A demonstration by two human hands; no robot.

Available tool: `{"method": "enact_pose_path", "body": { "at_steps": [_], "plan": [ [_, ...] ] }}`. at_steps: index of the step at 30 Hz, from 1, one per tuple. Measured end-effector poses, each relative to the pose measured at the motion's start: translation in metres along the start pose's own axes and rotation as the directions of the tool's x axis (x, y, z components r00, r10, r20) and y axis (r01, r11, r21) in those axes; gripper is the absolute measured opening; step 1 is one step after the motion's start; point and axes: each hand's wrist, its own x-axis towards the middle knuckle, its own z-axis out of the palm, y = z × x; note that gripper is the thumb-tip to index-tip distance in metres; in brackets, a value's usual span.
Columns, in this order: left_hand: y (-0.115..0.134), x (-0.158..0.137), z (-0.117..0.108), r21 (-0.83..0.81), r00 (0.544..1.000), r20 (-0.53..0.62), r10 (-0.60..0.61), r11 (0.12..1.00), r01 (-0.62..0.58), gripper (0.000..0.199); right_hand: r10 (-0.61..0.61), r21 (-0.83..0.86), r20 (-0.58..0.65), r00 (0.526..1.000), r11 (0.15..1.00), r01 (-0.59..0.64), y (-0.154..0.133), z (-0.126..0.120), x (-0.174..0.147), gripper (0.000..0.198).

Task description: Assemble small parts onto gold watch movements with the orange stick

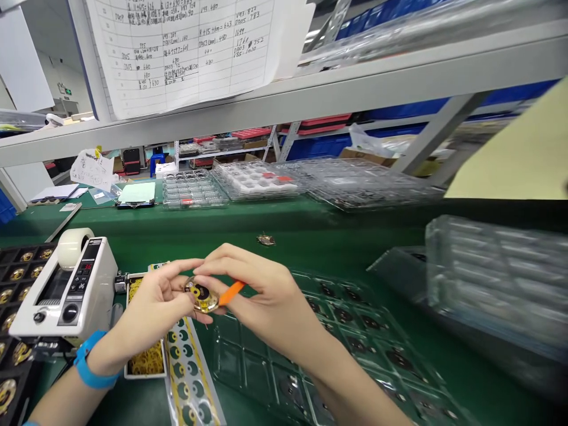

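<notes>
Between the thumb and fingers of my left hand [160, 299] is a small round gold-rimmed part [202, 296] with a black centre and yellow patches. My right hand [261, 284] is closed on a flat orange strip [231, 293], whose full shape is hidden by the fingers. The right fingertips reach over the round part's upper edge, close to the left fingertips. Whether the strip touches the part, I cannot tell. Below the hands lies a sheet of yellow and dark ring-shaped stickers [189, 367]. Beside it, a white box [166, 362] holds yellow curly pieces.
A white tape dispenser [95, 296] stands left, beside a black tray [33, 378] of gold round parts. At right are a clear tray [248, 361] of dark parts and stacked clear trays [492, 284]. One small part [266, 239] lies ahead. A grey shelf beam [266, 97] crosses above.
</notes>
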Motion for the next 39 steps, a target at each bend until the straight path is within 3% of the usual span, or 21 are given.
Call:
{"method": "enact_pose_path", "body": {
  "at_steps": [5, 10, 16, 19, 21, 24, 28, 31, 34, 36, 39],
  "plan": [
    [-0.003, 0.006, 0.002, 0.001, 0.985, -0.159, 0.065, 0.998, -0.066, 0.024, 0.162, 0.021, -0.198, 0.967, 0.987, -0.161, -0.005, -0.005, 0.001, 0.018],
    [-0.004, 0.007, 0.000, 0.099, 0.948, -0.254, 0.192, 0.980, -0.172, 0.015, 0.165, -0.015, -0.201, 0.966, 0.985, -0.171, -0.012, -0.005, 0.002, 0.022],
    [-0.006, 0.005, -0.002, 0.309, 0.849, -0.339, 0.404, 0.901, -0.305, 0.009, -0.055, -0.106, -0.177, 0.983, 0.994, 0.037, -0.017, 0.011, -0.004, 0.012],
    [-0.006, 0.003, 0.000, 0.414, 0.777, -0.370, 0.509, 0.839, -0.352, 0.008, -0.226, -0.269, -0.171, 0.959, 0.947, 0.175, -0.014, 0.025, -0.008, 0.014],
    [-0.005, 0.002, 0.001, 0.424, 0.758, -0.368, 0.539, 0.822, -0.379, 0.008, -0.305, -0.374, -0.171, 0.937, 0.900, 0.225, -0.013, 0.031, -0.010, 0.014],
    [-0.004, 0.001, 0.002, 0.343, 0.798, -0.365, 0.479, 0.866, -0.363, 0.009, -0.274, -0.333, -0.230, 0.934, 0.924, 0.189, -0.014, 0.030, -0.010, 0.013],
    [-0.003, 0.001, 0.001, 0.167, 0.881, -0.335, 0.334, 0.941, -0.294, 0.023, -0.041, -0.073, -0.354, 0.934, 0.997, 0.016, -0.019, 0.010, -0.008, 0.042],
    [-0.002, 0.002, -0.001, 0.111, 0.906, -0.321, 0.275, 0.961, -0.253, 0.030, 0.068, 0.080, -0.246, 0.967, 0.996, -0.049, -0.020, -0.006, -0.006, 0.056],
    [-0.001, 0.001, -0.001, 0.106, 0.911, -0.317, 0.263, 0.964, -0.242, 0.037, 0.085, 0.084, -0.078, 0.993, 0.993, -0.079, -0.021, -0.011, -0.005, 0.031],
    [0.000, -0.002, 0.000, 0.113, 0.909, -0.314, 0.273, 0.962, -0.249, 0.041, 0.074, 0.040, -0.053, 0.996, 0.997, -0.072, -0.021, -0.009, -0.005, 0.012],
    [0.000, -0.006, 0.002, 0.136, 0.907, -0.305, 0.290, 0.956, -0.260, 0.042, 0.072, 0.026, -0.081, 0.994, 0.997, -0.070, -0.022, -0.003, -0.005, 0.016]
  ]
}}
